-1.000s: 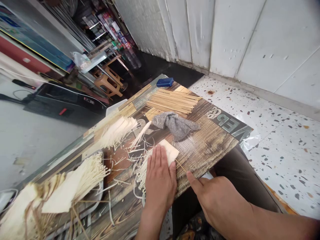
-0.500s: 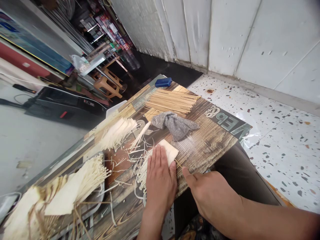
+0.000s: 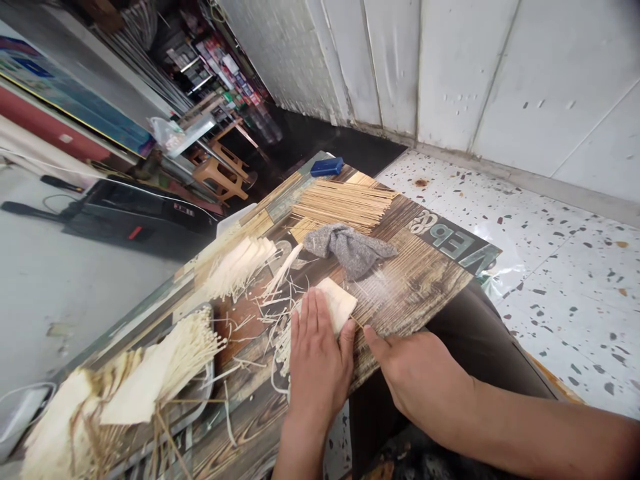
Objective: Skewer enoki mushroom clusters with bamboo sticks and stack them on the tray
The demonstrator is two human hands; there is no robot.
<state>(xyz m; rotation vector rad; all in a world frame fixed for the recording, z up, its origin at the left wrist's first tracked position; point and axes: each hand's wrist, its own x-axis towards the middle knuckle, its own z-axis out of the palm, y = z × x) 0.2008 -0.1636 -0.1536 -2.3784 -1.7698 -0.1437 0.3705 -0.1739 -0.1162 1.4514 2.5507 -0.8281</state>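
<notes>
Wood-patterned table (image 3: 430,280), spreading ahead of left hand (image 3: 317,350) and right hand (image 3: 420,370). Grey cloth (image 3: 347,250), crumpled, just beyond them, lying between both and the skewer bundle (image 3: 345,203). Blue box (image 3: 327,167), farthest off, past the bundle. Stacked pale mushroom bunches (image 3: 243,263), left of the left hand, loose strands (image 3: 249,363) nearer it. Left hand: flat, fingers together, upon one pale bunch (image 3: 340,303). Right hand: closed on a thin skewer (image 3: 358,323) meeting that bunch's near edge. Since a second ago: right hand nearer the left, less skewer showing.
</notes>
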